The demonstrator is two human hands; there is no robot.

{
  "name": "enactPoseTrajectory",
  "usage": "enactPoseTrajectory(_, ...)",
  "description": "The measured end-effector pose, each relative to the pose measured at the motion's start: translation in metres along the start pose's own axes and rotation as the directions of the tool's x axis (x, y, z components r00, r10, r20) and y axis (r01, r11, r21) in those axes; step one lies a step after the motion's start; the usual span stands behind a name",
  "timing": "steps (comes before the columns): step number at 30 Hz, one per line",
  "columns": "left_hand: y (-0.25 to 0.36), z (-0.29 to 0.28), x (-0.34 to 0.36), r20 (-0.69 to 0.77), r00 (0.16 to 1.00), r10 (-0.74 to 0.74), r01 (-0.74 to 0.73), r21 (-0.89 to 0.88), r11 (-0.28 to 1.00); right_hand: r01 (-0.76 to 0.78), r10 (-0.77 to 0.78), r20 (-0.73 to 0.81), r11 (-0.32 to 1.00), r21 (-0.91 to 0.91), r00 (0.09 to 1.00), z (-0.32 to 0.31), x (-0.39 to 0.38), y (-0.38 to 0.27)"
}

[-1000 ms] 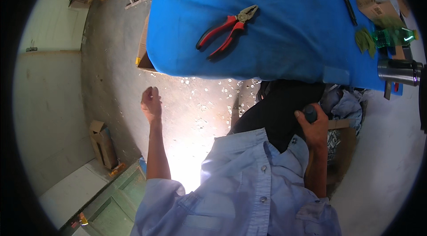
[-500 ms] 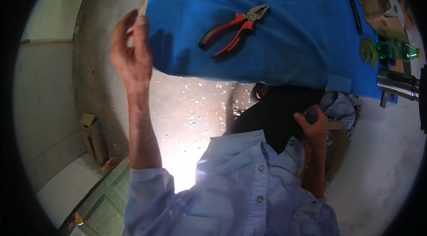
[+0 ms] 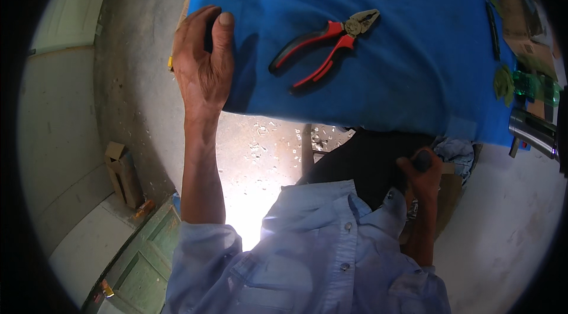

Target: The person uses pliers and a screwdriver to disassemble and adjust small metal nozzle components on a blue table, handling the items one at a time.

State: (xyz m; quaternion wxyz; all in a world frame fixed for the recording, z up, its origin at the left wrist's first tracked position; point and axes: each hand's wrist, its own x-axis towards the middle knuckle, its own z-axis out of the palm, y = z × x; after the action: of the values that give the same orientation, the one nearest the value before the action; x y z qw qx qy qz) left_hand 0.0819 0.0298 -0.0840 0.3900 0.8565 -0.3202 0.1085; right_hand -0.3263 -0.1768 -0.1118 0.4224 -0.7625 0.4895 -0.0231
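Note:
A pair of combination pliers (image 3: 331, 47) with red and black handles lies on the blue cloth (image 3: 408, 71), jaws pointing to the far right and handles spread. Over the cloth's left edge is my left hand (image 3: 204, 62), its thumb apart from the curled fingers and nothing visible between them. A small yellow thing (image 3: 170, 63) shows just beside its outer edge; I cannot tell whether the hand touches it. Low at the right, close to my black-trousered leg, my right hand (image 3: 425, 175) is closed around a dark handle (image 3: 422, 160) with a rounded end. The rest of that tool is hidden.
A steel flask (image 3: 531, 131), a green plastic bottle (image 3: 535, 87) and a cardboard box (image 3: 526, 47) stand along the right. A black pen-like rod (image 3: 492, 30) lies near them. Small scraps litter the floor (image 3: 254, 142). A tall carton (image 3: 124, 175) stands at the left.
My left hand has moved right, over the cloth's edge, and turned more knuckles-up. My right hand has shifted slightly, still around the dark handle. The pliers lie lower right in the view.

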Motion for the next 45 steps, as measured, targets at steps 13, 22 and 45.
enactPoseTrajectory(13, -0.004, -0.001, 0.000, 0.009, 1.000, -0.014, 0.015, -0.075, 0.997, -0.054, 0.054, -0.017, 0.999, -0.009, 0.998, 0.003, 0.002, -0.002)
enactPoseTrajectory(22, -0.004, -0.001, 0.001, 0.014, 0.999, -0.032, 0.033, -0.076, 0.997, -0.058, 0.058, 0.002, 0.998, 0.004, 0.998, 0.004, 0.005, -0.004)
enactPoseTrajectory(45, 0.004, -0.002, 0.001, 0.041, 0.995, -0.093, 0.094, -0.029, 0.995, -0.013, 0.013, 0.003, 0.997, 0.072, 1.000, 0.004, 0.005, -0.024)
